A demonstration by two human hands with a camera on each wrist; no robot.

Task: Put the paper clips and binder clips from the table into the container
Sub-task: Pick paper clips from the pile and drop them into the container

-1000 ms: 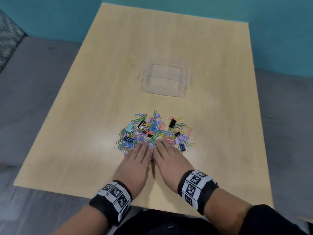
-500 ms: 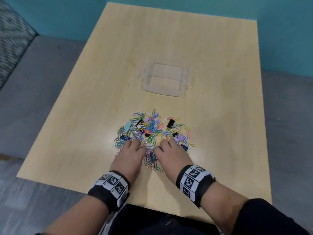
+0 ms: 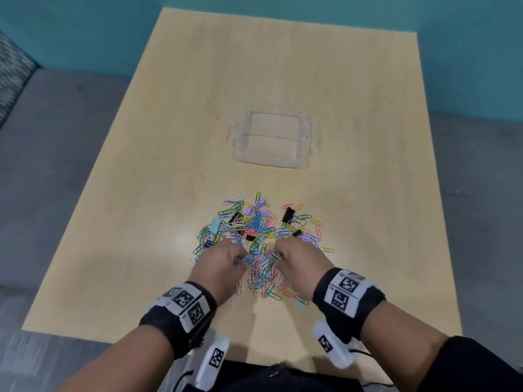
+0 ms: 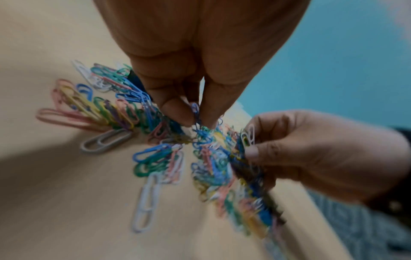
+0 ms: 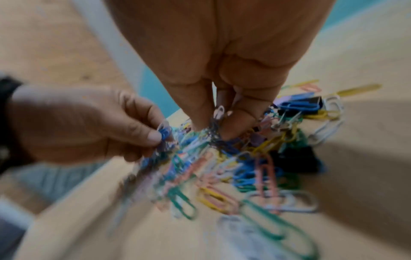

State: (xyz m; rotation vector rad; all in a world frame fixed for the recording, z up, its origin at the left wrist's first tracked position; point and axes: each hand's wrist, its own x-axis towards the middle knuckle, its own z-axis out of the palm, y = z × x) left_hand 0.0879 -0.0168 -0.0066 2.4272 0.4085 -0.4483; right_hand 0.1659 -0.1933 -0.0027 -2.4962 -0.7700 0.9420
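Observation:
A heap of coloured paper clips (image 3: pixel 256 224) with a few black binder clips (image 3: pixel 288 215) lies on the light wooden table (image 3: pixel 368 193), nearer me than the clear plastic container (image 3: pixel 240 142), which stands further back with nothing in it. My left hand (image 3: pixel 226 260) and right hand (image 3: pixel 294 257) are at the heap's near edge, side by side, fingers curled. Each grips a bunch of paper clips (image 4: pixel 198 114) (image 5: pixel 219 114) between thumb and fingers, and clips dangle from both fists. More clips (image 3: pixel 266 281) lie between my wrists.
The table's near edge (image 3: pixel 113 339) runs just behind my wrists. Grey floor (image 3: pixel 56 165) lies to the left and right, and a teal wall (image 3: pixel 283 9) stands behind the table. Bare tabletop separates the heap from the container.
Both hands lay flat with straight fingers on the heap's near edge. They have since curled into fists, raked clips toward me and taken hold of bunches.

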